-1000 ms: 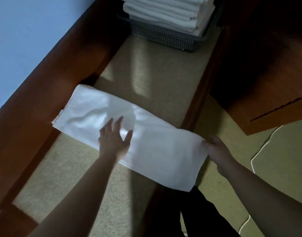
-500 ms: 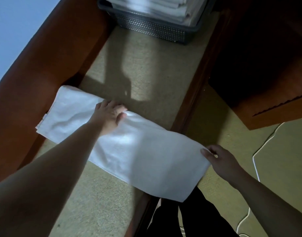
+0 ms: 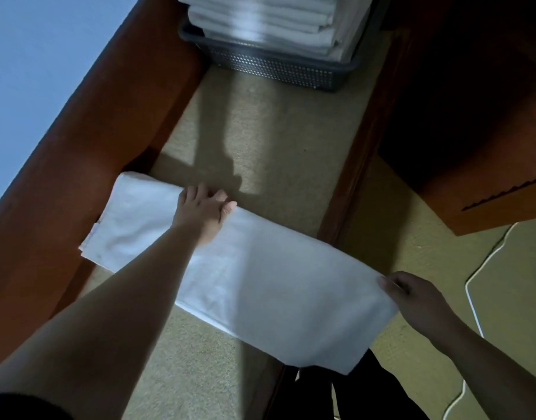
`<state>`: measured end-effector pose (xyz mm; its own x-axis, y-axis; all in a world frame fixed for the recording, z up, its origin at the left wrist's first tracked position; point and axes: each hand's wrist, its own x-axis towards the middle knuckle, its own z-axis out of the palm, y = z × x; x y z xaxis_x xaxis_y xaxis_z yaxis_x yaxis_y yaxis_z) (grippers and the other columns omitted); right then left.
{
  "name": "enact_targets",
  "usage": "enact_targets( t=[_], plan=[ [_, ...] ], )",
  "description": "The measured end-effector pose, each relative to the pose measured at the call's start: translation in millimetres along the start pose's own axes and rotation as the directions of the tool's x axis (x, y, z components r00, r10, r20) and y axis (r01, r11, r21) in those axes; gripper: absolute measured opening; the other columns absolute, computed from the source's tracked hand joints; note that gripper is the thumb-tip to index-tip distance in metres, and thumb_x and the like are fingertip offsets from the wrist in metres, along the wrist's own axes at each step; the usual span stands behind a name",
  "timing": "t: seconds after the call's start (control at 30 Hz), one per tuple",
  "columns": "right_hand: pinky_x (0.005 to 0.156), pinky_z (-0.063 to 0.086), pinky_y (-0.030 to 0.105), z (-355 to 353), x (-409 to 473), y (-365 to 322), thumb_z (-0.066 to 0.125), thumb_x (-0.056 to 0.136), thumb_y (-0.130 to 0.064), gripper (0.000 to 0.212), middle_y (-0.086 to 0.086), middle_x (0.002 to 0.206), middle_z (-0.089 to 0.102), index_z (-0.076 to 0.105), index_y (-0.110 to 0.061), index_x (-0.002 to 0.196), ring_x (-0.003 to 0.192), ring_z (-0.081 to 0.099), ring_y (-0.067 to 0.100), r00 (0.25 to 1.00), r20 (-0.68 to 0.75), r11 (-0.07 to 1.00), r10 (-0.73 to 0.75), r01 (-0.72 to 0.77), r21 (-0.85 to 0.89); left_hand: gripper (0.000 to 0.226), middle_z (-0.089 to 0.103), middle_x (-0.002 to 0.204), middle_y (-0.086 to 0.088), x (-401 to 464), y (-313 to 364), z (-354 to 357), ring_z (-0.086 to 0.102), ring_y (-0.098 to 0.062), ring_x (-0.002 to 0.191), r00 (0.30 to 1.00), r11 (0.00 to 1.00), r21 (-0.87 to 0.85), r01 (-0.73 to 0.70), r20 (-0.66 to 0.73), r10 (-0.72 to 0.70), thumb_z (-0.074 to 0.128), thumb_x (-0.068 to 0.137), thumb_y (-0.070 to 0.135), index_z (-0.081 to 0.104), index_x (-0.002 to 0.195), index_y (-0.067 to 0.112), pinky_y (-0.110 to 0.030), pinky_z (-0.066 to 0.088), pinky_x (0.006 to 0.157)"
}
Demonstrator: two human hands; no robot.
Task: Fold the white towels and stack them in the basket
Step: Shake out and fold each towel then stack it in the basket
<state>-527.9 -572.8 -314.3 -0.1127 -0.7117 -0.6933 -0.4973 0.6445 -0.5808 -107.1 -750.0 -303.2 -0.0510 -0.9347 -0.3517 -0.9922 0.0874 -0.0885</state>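
Head camera view: a person bends over a long white towel [image 3: 260,277] laid crosswise on a beige tabletop [image 3: 279,147] framed by reddish wooden rails [image 3: 78,165], midway through folding it. The left hand [image 3: 201,212] lies on the towel's far edge, near its middle, fingers extended and the thumb resting on the cloth; it appears to pin that spot so the fabric cannot slide and to mark where the next crease will fall. The right hand [image 3: 412,298] pinches the towel's right-hand end at its far corner, thumb on top and fingers curled below, where that end overhangs the near rail; the grip looks set to carry the end over toward the pinned middle. The towel's left end already shows layered edges, so it seems to have been doubled lengthwise first. At the head of the tabletop, well apart from the hands, stands a dark perforated basket [image 3: 276,68] holding a stack of folded white towels [image 3: 269,22] that rises above its rim, suggesting much of the job is done. A white cable [image 3: 473,286] trails across the floor at right, clear of the work.
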Motion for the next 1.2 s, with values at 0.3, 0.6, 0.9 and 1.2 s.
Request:
enact_targets(
  t=[0.3,0.6,0.9,1.2],
  plan=[
    [0.111,0.043,0.049,59.5,-16.3,-93.3,0.057,0.102,-0.037,0.053,-0.001,0.154,0.038,0.043,-0.029,0.153,0.138,0.039,0.023,0.937,-0.117,0.859,-0.329,0.246,-0.448,0.076,-0.008,0.175,-0.011,-107.2,-16.0,55.2,-0.007,-0.032,0.161,0.822,0.704,-0.479,0.525,0.072,-0.565,0.01,0.102,0.071,-0.001,0.167,0.032,-0.052,-0.001,0.129],
    [0.109,0.044,0.035,162.2,21.9,-245.7,0.056,0.1,-0.029,0.041,0.002,0.136,0.059,0.062,-0.019,0.139,0.128,0.056,0.023,0.663,0.351,0.543,-0.661,0.746,-0.385,0.069,-0.012,0.175,0.005,-137.3,-30.2,80.5,-0.003,-0.022,0.162,0.56,0.319,-0.65,0.69,0.2,-0.804,0.022,0.109,0.055,-0.002,0.168,0.027,-0.041,0.006,0.13],
    [0.097,0.053,0.046,274.1,135.8,-382.2,0.052,0.1,-0.047,0.048,0.011,0.127,0.065,0.058,-0.015,0.135,0.115,0.062,0.034,0.636,0.49,0.42,-0.597,0.767,-0.485,0.059,-0.005,0.175,0.01,-109.6,-13.3,112.2,0.0,-0.016,0.161,0.369,0.122,-0.823,0.555,0.112,-0.923,0.023,0.111,0.032,0.004,0.167,0.03,-0.041,0.004,0.131],
    [0.079,0.046,0.032,345.8,180.5,-460.3,0.066,0.096,-0.04,0.047,0.012,0.121,0.069,0.065,-0.004,0.126,0.108,0.068,0.033,0.747,0.443,0.6,-0.495,0.663,-0.447,0.058,-0.008,0.174,0.013,-110.2,-13.2,106.6,-0.001,-0.015,0.161,0.348,0.1,-0.78,0.618,0.157,-0.924,0.018,0.112,0.037,-0.002,0.166,0.035,-0.041,0.008,0.13]
  ],
)
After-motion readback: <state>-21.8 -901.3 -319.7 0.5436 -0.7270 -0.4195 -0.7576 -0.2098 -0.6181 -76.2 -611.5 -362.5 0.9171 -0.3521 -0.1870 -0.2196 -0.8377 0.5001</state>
